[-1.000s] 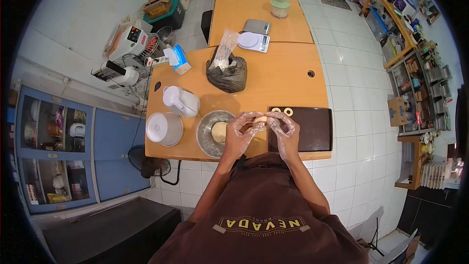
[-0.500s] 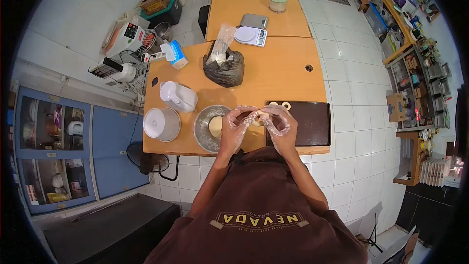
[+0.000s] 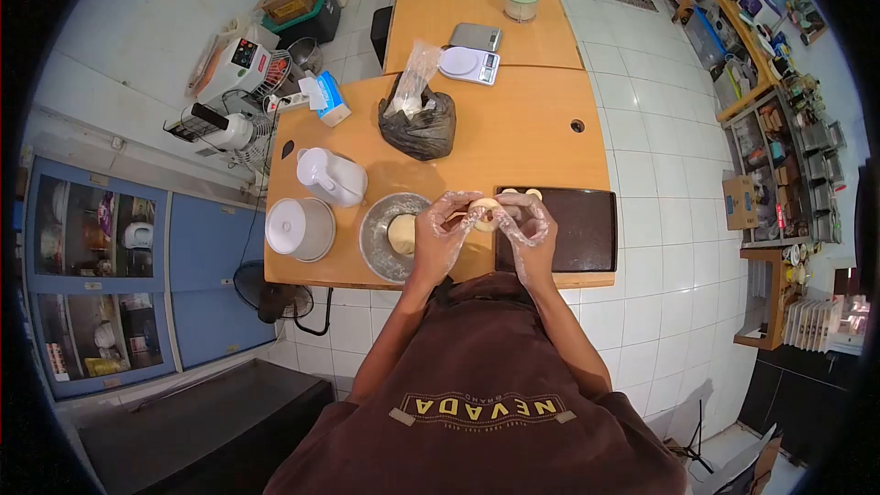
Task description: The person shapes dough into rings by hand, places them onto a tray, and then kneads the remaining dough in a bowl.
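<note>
Flour coats both of my hands. Between them is a ring of pale dough [image 3: 487,204], its hole facing up toward me. My left hand [image 3: 442,231] pinches its left side with thumb and fingers, and my right hand [image 3: 533,233] grips the right side. To the left, a metal mixing bowl [image 3: 373,247] contains a smooth ball of dough [image 3: 401,234], partly hidden by my left hand. Right of my hands lies a dark baking tray [image 3: 582,231]. Small dough rings [image 3: 533,193] sit at its back left corner, partly covered by my right hand.
A white lidded container [image 3: 301,229] and a white jug [image 3: 332,176] stand left of the bowl. Behind are a black plastic bag [image 3: 417,133], a tissue box [image 3: 330,101], a white kitchen scale [image 3: 469,65], a grey scale [image 3: 477,36] and a green-lidded jar [image 3: 521,2].
The dough ring has turned in my fingers, so its hole now shows plainly. My hands have spread slightly around it. The whole view has shifted a little.
</note>
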A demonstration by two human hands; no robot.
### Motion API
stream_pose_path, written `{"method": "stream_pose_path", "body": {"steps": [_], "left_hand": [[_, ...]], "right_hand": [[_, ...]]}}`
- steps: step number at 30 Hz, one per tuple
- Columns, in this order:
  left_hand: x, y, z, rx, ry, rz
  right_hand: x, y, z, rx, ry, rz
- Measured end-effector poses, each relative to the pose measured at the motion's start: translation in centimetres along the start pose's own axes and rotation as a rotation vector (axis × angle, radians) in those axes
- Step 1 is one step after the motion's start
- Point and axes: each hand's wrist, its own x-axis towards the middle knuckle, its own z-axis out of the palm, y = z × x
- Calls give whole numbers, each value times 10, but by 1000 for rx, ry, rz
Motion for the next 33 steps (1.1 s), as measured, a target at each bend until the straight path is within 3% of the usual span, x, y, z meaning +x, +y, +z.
{"method": "stream_pose_path", "body": {"steps": [1, 4, 16, 22, 25, 33], "left_hand": [[0, 1, 1, 15, -10, 7], [-1, -3, 1, 50, -44, 6], [2, -17, -5, -36, 26, -8], [2, -8, 6, -151, 21, -14], [3, -13, 1, -138, 5, -32], [-2, -21, 1, -292, 41, -91]], "right_hand": [[-1, -3, 2, 10, -2, 15], [5, 9, -7, -340, -83, -284], [-1, 8, -6, -174, -5, -78], [3, 9, -5, -239, -64, -121], [7, 6, -7, -506, -116, -331], [0, 12, -5, -305, -8, -254]]}}
